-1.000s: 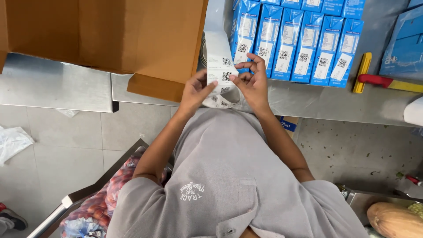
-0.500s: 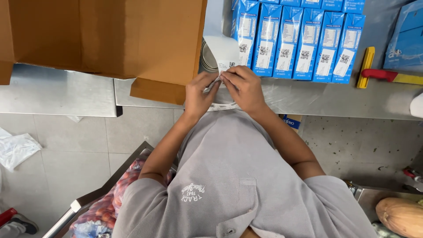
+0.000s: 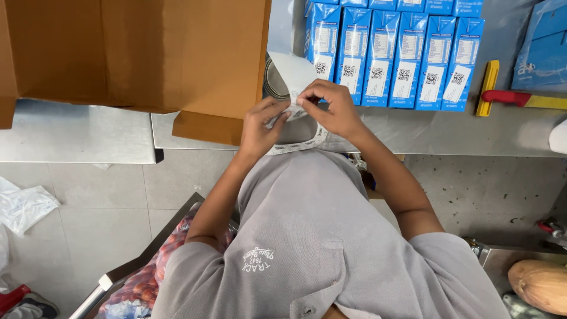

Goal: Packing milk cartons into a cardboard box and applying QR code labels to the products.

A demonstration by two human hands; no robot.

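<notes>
Step in hand: label peeling. Left hand (image 3: 260, 127) and right hand (image 3: 333, 109) fingers pinched shut on label strip (image 3: 295, 145), held between fingertips above surface (image 3: 413, 133). Next likely needs clean peel, steady pull.

Shop back room or packing area, steel desk (image 3: 77, 133), row of blue cartons (image 3: 393, 53), big cardboard box (image 3: 136, 53), tiled floor (image 3: 88, 201), bagged produce (image 3: 147, 277)

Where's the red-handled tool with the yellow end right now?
In the head view the red-handled tool lies on the steel counter at upper right, just right of the row of blue cartons and below a blue package.
</notes>
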